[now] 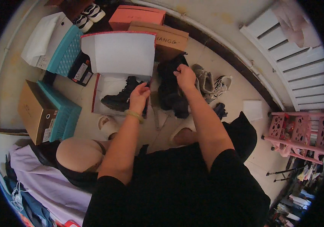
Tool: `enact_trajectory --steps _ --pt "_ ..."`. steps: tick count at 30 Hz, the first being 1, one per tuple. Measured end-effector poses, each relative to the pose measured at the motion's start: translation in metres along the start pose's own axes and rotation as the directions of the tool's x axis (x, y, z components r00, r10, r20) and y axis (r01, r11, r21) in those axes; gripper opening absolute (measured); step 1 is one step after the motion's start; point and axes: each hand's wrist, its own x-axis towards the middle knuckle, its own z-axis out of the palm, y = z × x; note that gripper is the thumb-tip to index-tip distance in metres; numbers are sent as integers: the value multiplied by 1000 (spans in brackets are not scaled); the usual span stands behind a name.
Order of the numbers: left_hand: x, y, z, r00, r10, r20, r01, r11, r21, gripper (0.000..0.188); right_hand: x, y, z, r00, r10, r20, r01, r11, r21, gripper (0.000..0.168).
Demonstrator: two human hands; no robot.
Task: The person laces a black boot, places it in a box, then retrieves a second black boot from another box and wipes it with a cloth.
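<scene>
A black lace-up boot [119,98] lies on its side in an open shoebox [93,98] with a white inside and red edges, its lid raised at the back. Over the boot's right end is my left hand [140,95], fingers partly curled; whether it touches the boot is unclear. My right hand [185,75] is above dark footwear or cloth [169,90] just right of the box, its fingers bent together. Whether those fingers pinch any of the black material cannot be made out. Beige sneakers [206,78] stand close by on the right.
Teal shoeboxes [65,51] and a brown box [35,113] stand left. A coral box [137,17] and a tan box [173,37] are behind. White-and-black sneakers [89,17] sit back left. A pink rack [295,127] stands right, beyond a white sheet [252,109] on the floor.
</scene>
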Motion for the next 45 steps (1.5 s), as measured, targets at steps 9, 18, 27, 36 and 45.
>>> enact_trajectory --steps 9,18,27,36,45 --pt "-9 39 5 974 146 172 -177 968 176 79 28 -71 -116 998 -63 20 52 935 351 17" --pt "-64 101 -29 823 73 563 306 779 -548 68 2 -154 -219 984 -163 73 33 567 823 9" --pt "-117 143 -8 777 152 610 402 626 -668 81 -13 -210 -274 975 -206 86 39 535 844 11" --pt "-165 197 -12 782 180 597 388 609 -692 73 -17 -242 -301 929 -322 -180 301 378 876 20" --pt "-153 184 -37 710 498 498 302 423 -854 75 -69 -232 -231 352 -858 -373 927 266 264 53"
